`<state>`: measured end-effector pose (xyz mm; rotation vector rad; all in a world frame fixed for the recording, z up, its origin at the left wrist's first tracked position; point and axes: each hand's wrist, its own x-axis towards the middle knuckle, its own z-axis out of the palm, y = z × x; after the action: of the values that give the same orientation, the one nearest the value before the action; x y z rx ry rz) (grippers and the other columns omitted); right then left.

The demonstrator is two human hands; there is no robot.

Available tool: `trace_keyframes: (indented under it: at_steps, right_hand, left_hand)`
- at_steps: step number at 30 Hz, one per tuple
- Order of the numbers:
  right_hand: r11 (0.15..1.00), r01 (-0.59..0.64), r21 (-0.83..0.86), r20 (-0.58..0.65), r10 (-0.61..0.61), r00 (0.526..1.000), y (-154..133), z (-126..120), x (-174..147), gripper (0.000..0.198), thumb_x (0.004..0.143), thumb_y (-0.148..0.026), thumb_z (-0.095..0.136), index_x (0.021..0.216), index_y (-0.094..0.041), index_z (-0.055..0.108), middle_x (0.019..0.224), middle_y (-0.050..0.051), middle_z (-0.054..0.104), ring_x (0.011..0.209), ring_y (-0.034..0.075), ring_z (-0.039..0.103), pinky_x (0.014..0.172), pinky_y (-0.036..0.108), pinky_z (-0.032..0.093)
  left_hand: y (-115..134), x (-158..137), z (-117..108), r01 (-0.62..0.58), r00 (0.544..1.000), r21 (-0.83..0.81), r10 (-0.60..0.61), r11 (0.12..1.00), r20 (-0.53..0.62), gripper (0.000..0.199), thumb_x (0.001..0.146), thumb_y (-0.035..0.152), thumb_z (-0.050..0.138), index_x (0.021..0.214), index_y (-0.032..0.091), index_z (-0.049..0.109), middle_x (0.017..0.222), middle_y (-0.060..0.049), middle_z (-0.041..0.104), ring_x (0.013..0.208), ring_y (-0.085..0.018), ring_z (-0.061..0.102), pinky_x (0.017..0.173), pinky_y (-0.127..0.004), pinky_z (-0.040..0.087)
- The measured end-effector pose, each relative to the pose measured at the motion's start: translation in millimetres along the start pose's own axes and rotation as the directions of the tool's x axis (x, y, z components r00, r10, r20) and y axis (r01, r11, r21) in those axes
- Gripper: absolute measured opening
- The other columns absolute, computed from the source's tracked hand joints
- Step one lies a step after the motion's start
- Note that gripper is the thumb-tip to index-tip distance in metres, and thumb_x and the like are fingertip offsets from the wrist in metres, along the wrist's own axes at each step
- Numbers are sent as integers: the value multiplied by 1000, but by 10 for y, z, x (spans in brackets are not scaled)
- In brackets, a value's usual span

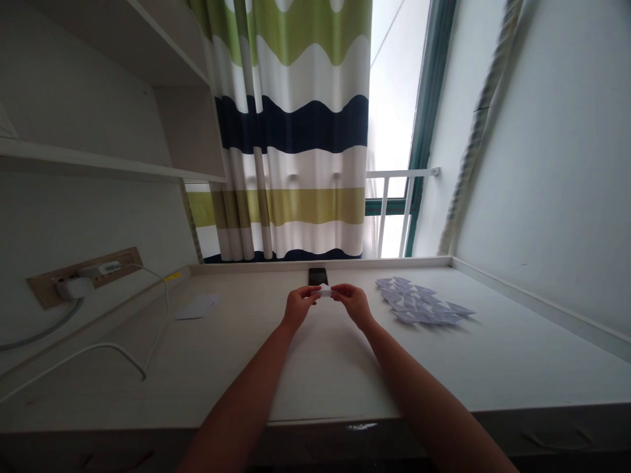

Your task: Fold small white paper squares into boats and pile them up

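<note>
A small piece of folded white paper [324,290] is stretched between my two hands above the desk, its middle rising to a low point. My left hand [298,306] pinches its left end between thumb and fingers. At the right end, my right hand [353,303] grips it in the same way. Just behind the paper lies a dark phone [317,276], partly covered by it. To the right of my right hand, many folded paper pieces [419,302] lie in an overlapping pile.
A stack of flat white paper [198,307] lies on the left of the desk [335,374]. White cables [165,309] run from a wall socket [86,276] across the left side. A raised rim borders the back, and a shelf [108,157] overhangs the left.
</note>
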<state>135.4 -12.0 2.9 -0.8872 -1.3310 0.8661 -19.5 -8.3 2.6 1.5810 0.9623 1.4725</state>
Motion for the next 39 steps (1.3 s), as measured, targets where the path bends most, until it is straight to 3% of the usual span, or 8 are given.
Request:
trace_keyframes:
  at_steps: [9,18,24,33,39]
  right_hand:
    - [986,98,-134,-8,-100,995,30,-18,-13,16,60,-30,64,71,-19,67,65,3,66,62,17,59,65,32,47]
    - [988,71,-139,-42,-78,996,45,4,3,10,61,-26,63,69,-20,66,63,1,65,63,17,60,67,31,46]
    - [968,132,-215,-37,-143,989,27,-6,-8,13,63,-32,63,68,-20,67,74,3,63,67,16,57,67,30,45]
    - [948,162,-273,9,-166,986,16,-12,-12,17,66,-35,61,70,-19,65,80,4,56,70,15,55,66,29,46]
    - [946,173,-274,30,-172,985,30,6,-8,17,65,-35,62,68,-18,65,79,4,54,69,14,54,63,29,46]
  left_hand:
    - [23,-7,6,-45,998,55,47,998,-41,17,60,28,66,74,18,68,75,-4,61,69,-14,54,57,-23,47]
    - [-50,23,-7,-92,994,129,100,987,-53,17,63,30,64,74,18,68,74,-3,55,67,-12,51,58,-22,44]
    - [-67,32,-29,-113,985,235,139,965,-98,18,62,33,65,74,20,69,89,-3,50,69,-11,51,64,-25,43]
    - [-25,4,-24,-153,988,231,157,961,2,14,68,26,59,77,17,64,84,-4,59,81,-16,55,66,-24,43]
    - [-76,3,-20,-196,981,323,188,926,56,21,69,35,59,79,17,66,81,-5,63,78,-16,56,63,-25,44]
